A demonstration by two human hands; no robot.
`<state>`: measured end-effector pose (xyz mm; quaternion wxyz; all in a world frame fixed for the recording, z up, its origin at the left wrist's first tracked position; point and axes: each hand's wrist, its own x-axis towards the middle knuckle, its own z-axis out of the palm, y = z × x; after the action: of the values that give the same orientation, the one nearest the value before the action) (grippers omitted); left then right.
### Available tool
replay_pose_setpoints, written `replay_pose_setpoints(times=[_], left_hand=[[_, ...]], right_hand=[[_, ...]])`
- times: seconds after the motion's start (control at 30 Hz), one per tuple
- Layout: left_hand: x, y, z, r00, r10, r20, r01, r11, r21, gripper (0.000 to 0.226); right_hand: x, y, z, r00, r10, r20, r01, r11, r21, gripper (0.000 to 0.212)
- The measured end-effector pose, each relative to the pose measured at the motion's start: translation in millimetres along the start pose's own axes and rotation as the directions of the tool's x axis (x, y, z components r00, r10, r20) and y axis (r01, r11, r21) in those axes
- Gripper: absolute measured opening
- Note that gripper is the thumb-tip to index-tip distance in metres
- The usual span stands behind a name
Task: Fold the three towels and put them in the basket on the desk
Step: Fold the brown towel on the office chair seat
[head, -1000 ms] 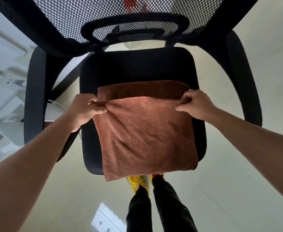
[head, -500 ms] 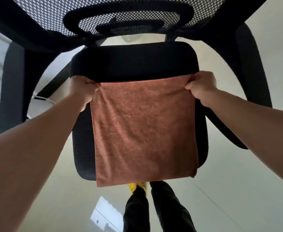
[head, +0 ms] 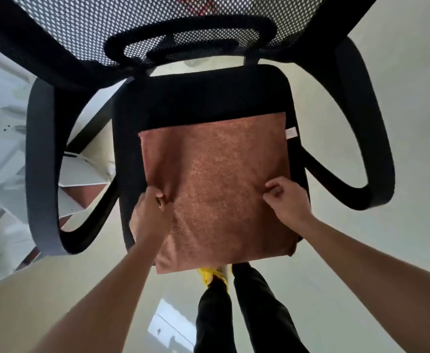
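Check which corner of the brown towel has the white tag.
Far right corner of the brown terry towel: small white tag protrudes there only.

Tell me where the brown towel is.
Head view, centre: the brown towel lies flat on the chair seat, near edge overhanging, left hand and right hand pinching its sides.

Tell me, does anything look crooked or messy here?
A little. The brown towel lies slightly crooked on the chair seat, its near edge hanging over the front. A small tag sticks out at its far right corner.
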<state>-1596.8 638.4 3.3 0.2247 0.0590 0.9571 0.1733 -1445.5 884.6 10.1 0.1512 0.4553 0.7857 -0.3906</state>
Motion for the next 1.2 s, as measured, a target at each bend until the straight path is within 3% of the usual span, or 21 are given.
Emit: replay_pose_setpoints(times=[0.1,0.2,0.27,0.37,0.47,0.57,0.7,0.77,0.87,0.93,1.03,1.1,1.2], left_hand=[[-26,-31,4,0.99,-0.139,0.009,0.139,0.99,-0.038,0.018],[-43,-46,0,0.958,-0.287,-0.006,0.287,0.958,-0.015,0.029],[-58,-53,-2,0.927,-0.372,0.04,0.373,0.927,-0.024,0.03],[-89,-64,2,0.916,-0.354,0.188,0.369,0.928,-0.048,0.027],[-109,-74,13,0.878,-0.364,0.311,0.433,0.881,-0.193,0.025],[-113,-75,16,0.849,-0.392,0.355,0.501,0.809,-0.307,0.017],[-114,-83,12,0.854,-0.351,0.384,0.482,0.811,-0.331,0.014],[-114,-92,10,0.835,-0.349,0.426,0.493,0.819,-0.295,0.014],[-114,-106,7,0.773,-0.395,0.496,0.572,0.773,-0.276,0.015],[-116,-113,5,0.703,-0.425,0.57,0.668,0.67,-0.324,0.015],[-119,-114,-1,0.626,-0.425,0.654,0.768,0.485,-0.419,0.018],[-120,-110,-9,0.629,-0.427,0.649,0.775,0.413,-0.479,0.016],[-119,-99,-27,0.657,-0.415,0.63,0.754,0.347,-0.558,0.009]], right_hand=[[-22,35,-7,0.981,0.154,-0.118,-0.158,0.987,-0.028,0.016],[-41,55,-13,0.936,0.314,-0.157,-0.318,0.948,0.002,0.033],[-58,64,-10,0.894,0.431,-0.12,-0.426,0.902,0.072,0.045],[-80,77,9,0.829,0.559,0.015,-0.541,0.795,0.273,0.054],[-97,80,27,0.803,0.581,0.135,-0.558,0.65,0.516,0.043],[-105,83,36,0.839,0.531,0.12,-0.508,0.683,0.525,0.025],[-109,93,36,0.859,0.508,0.059,-0.47,0.737,0.485,0.009],[-113,99,31,0.831,0.546,0.105,-0.498,0.647,0.577,0.008],[-121,103,22,0.781,0.547,0.302,-0.578,0.449,0.681,0.013],[-124,106,17,0.765,0.528,0.368,-0.603,0.388,0.697,0.017],[-125,106,7,0.774,0.535,0.339,-0.569,0.35,0.745,0.015],[-125,102,-3,0.777,0.523,0.35,-0.541,0.271,0.796,0.011],[-124,89,-20,0.763,0.451,0.463,-0.533,0.034,0.845,0.012]])
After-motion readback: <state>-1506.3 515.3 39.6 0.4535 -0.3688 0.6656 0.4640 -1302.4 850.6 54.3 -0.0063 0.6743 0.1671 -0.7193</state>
